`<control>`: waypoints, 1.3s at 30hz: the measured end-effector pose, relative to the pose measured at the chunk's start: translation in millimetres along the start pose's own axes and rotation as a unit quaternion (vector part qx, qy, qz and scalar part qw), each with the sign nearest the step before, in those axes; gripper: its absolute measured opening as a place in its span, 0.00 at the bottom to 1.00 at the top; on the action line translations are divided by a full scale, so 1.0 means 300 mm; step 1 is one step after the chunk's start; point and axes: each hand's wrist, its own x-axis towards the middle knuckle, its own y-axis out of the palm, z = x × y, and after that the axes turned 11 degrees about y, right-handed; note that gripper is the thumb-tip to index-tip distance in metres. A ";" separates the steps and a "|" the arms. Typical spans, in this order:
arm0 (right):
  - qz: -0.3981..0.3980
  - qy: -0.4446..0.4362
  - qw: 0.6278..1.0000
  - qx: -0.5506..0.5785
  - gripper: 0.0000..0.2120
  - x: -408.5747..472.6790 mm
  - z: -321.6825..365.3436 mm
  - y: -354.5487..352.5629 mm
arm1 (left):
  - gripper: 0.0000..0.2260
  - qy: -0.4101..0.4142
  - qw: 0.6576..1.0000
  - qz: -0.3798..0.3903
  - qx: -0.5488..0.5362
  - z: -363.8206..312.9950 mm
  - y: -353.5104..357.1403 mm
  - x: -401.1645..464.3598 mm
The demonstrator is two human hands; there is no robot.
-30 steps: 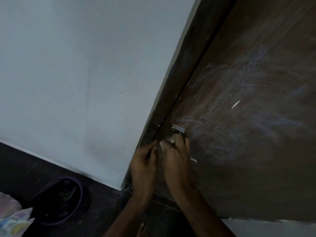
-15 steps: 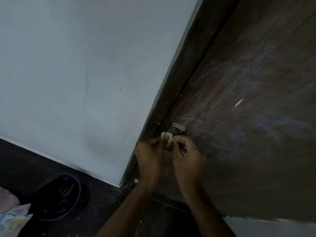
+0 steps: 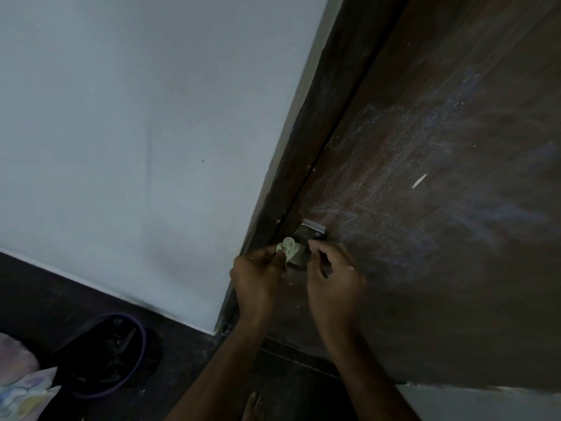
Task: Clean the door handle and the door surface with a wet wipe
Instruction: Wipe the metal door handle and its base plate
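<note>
Wet wipe (image 3: 288,247) pinched in left hand (image 3: 258,278)

the door (image 3: 440,238) above and right of the handle plate (image 3: 312,233) lies bare and reachable. left of the plate, the door frame (image 3: 303,165) and wall (image 3: 136,147) close the side. both hands crowd below the plate. a purple-rimmed bin (image 3: 106,357) stands on the floor, well apart.

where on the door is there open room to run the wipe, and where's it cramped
Open: the broad door surface above and right of the metal handle plate, with chalky smears. Cramped: at the plate, where the left hand holding the wet wipe and the right hand crowd against the door frame.
</note>
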 end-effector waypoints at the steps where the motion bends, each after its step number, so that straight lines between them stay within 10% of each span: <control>1: -0.001 0.001 1.000 0.003 0.10 0.002 -0.001 -0.002 | 0.07 0.022 1.000 0.006 0.007 -0.006 0.004 0.001; 13: 0.007 0.010 1.000 -0.003 0.09 -0.012 0.007 -0.002 | 0.07 0.123 0.987 0.025 0.097 -0.053 0.002 -0.028; 39: -0.017 -0.011 1.000 -0.012 0.11 -0.048 -0.005 -0.040 | 0.07 0.069 0.996 -0.028 0.052 -0.058 0.008 -0.096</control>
